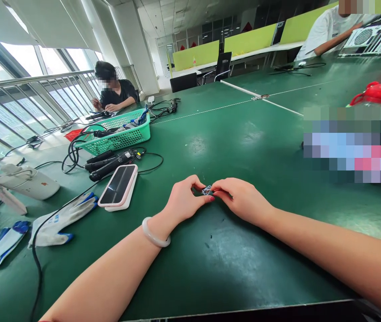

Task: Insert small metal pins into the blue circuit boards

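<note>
Near the middle of the view my left hand (188, 197) and my right hand (239, 197) meet just above the green tabletop. Between their fingertips is a small silvery-blue part with holes (207, 190), too small to name its kind. The left thumb and forefinger pinch it from the left. On its right side the right hand's thumb and fingertips close on it, partly hiding that edge. A pale bangle (156, 233) circles my left wrist.
Left of my hands lie a phone (118, 185), black handheld tools (112, 164), a white-blue glove (61, 219) and a black cable (38, 259). Behind stands a green basket (116, 139). A red-lidded container (380, 91) is at right. Two people sit at the table's far sides.
</note>
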A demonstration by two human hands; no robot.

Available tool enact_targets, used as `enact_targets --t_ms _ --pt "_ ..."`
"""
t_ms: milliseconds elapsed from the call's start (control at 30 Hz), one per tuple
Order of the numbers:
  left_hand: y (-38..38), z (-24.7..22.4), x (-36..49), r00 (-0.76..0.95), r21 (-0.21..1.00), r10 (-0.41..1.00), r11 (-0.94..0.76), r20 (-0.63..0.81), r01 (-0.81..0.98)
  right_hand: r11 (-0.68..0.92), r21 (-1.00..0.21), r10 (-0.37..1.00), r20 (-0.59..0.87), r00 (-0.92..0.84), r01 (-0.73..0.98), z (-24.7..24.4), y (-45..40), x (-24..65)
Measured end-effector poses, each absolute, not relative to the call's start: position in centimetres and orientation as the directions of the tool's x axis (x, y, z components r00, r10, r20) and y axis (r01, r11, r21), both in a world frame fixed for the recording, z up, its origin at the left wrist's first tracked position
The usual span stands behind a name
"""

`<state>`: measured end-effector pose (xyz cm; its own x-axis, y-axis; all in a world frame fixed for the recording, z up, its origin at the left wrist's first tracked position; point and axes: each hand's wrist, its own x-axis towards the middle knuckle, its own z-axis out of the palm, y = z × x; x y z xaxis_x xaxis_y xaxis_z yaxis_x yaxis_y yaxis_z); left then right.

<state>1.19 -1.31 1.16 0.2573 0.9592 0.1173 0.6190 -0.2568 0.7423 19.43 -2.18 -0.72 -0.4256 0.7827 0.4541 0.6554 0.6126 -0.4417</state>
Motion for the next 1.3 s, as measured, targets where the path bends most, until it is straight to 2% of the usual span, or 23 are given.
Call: enact_targets --t_ms 167,267,400,467,533,700,833,933,1100,1300 --pt "-1.2 1.0 1.2 0.253 0.755 0.961 -0.250 0.116 0.606 0.620 -0.422 0.774 0.470 -0.425 0.661 -0.7 -2.3 19.6" --pt "-1.2 0.8 1.2 0.263 0.813 0.961 -0.224 0.091 0.537 0.640 -0.398 0.752 0.501 -0.428 0.658 -0.8 -2.3 19.7" --pt "-0.8 0.7 1.3 0.308 0.980 0.949 0.003 -0.065 0.199 0.710 -0.325 0.672 0.581 -0.460 0.625 -0.9 -2.3 19.9" --pt "-0.6 0.6 1.3 0.313 0.995 0.944 0.094 -0.103 0.046 0.738 -0.284 0.636 0.594 -0.492 0.613 -0.9 -2.2 20.0" --pt "-0.3 0.6 1.3 0.288 0.993 0.952 0.117 -0.108 -0.015 0.722 -0.271 0.654 0.567 -0.501 0.636 -0.9 -2.1 20.2" --pt "-0.1 0.6 1.1 0.240 0.989 0.961 0.145 -0.137 -0.019 0.573 -0.300 0.803 0.389 -0.451 0.762 -0.9 -1.5 20.6" --pt "0.0 0.5 1.1 0.228 0.988 0.964 0.152 -0.139 -0.042 0.553 -0.328 0.832 0.257 -0.491 0.766 -0.7 -1.3 20.6" --pt "0.0 0.4 1.1 0.224 0.988 0.964 0.153 -0.143 -0.026 0.544 -0.356 0.839 0.227 -0.495 0.760 -0.6 -1.3 20.4" --pt "0.1 0.3 1.2 0.222 0.990 0.965 0.142 -0.137 -0.007 0.511 -0.468 0.856 0.203 -0.475 0.721 -0.9 -1.1 20.3" --pt "0.1 0.1 1.1 0.245 0.991 0.961 0.133 -0.131 0.008 0.496 -0.471 0.863 0.179 -0.472 0.729 -0.7 -1.2 20.3"
